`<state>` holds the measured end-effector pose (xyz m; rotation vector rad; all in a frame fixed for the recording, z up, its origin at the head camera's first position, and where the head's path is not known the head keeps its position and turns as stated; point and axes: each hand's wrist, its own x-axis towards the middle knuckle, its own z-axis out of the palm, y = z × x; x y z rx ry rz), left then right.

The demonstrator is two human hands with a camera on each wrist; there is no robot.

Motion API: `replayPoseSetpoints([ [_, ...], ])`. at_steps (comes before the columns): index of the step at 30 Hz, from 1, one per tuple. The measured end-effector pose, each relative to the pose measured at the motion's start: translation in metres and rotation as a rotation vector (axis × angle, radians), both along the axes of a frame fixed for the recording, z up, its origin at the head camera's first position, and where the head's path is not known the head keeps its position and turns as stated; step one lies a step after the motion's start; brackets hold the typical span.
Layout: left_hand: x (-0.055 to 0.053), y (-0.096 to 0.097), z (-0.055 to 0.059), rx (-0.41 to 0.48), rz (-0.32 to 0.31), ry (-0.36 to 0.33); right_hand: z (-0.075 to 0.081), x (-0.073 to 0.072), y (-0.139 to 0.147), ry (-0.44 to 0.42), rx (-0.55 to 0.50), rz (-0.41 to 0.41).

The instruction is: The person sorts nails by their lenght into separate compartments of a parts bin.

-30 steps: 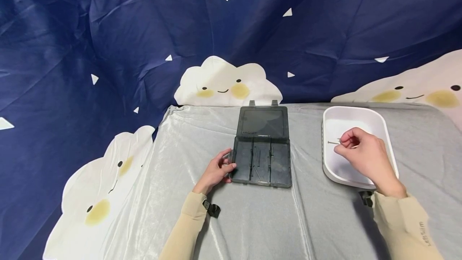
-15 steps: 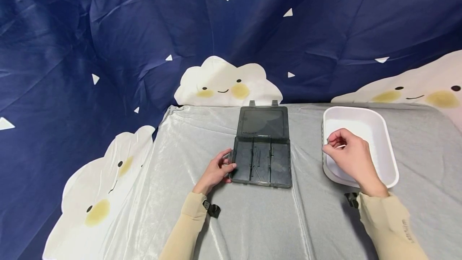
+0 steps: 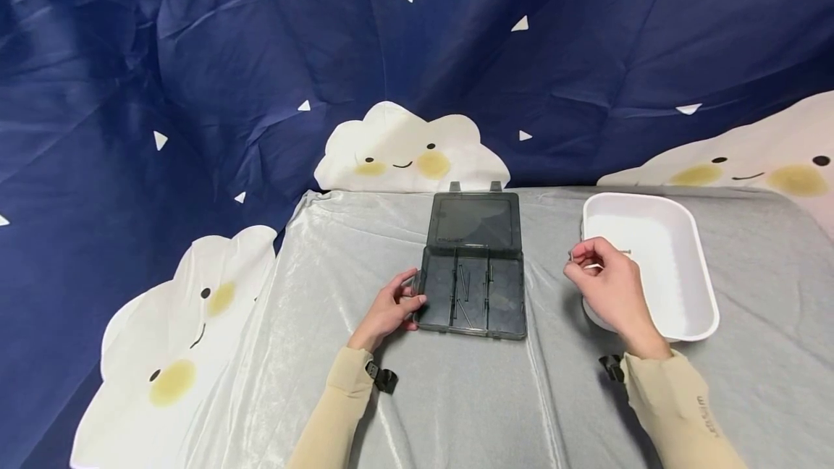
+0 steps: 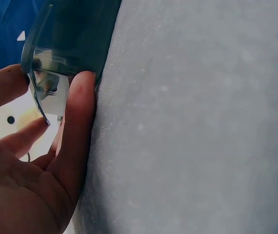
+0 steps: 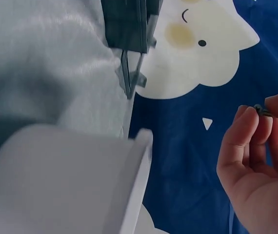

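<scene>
A dark see-through plastic box (image 3: 507, 317) lies with its lid (image 3: 474, 216) tipped back on the grey cloth. Two dividers split it into three compartments. Several screws (image 3: 465, 314) lie in it, mostly in the middle one. At its left side my left hand (image 3: 384, 312) grips the box by its handle, the thumb (image 4: 80, 97) against the side wall. Thumb and fingertips of my right hand (image 3: 609, 288) pinch a small screw (image 5: 260, 110), its cross-slotted head showing in the right wrist view. This hand is just past the left rim of a white bin (image 3: 709, 295).
Inside the white bin a screw (image 3: 626, 252) shows beside my right hand. Grey cloth (image 3: 469, 404) covers the table, with a stretch between box and bin. Behind hangs a dark blue curtain (image 3: 365, 35) printed with clouds.
My right hand has moved left from over the white bin to beyond its left rim, carrying the screw. The left hand and the box have stayed put.
</scene>
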<state>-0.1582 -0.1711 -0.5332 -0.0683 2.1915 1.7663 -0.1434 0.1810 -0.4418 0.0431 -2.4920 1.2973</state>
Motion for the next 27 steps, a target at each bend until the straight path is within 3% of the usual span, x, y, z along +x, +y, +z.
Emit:
replayPoseSetpoints([
  [15,0.001,0.0,0.002,0.024,-0.005,-0.017,-0.012,0.0,-0.024,-0.074,-0.184,0.066],
  [27,0.009,0.003,0.029,0.039,-0.039,-0.026,-0.024,-0.005,-0.035,-0.102,-0.333,0.123],
])
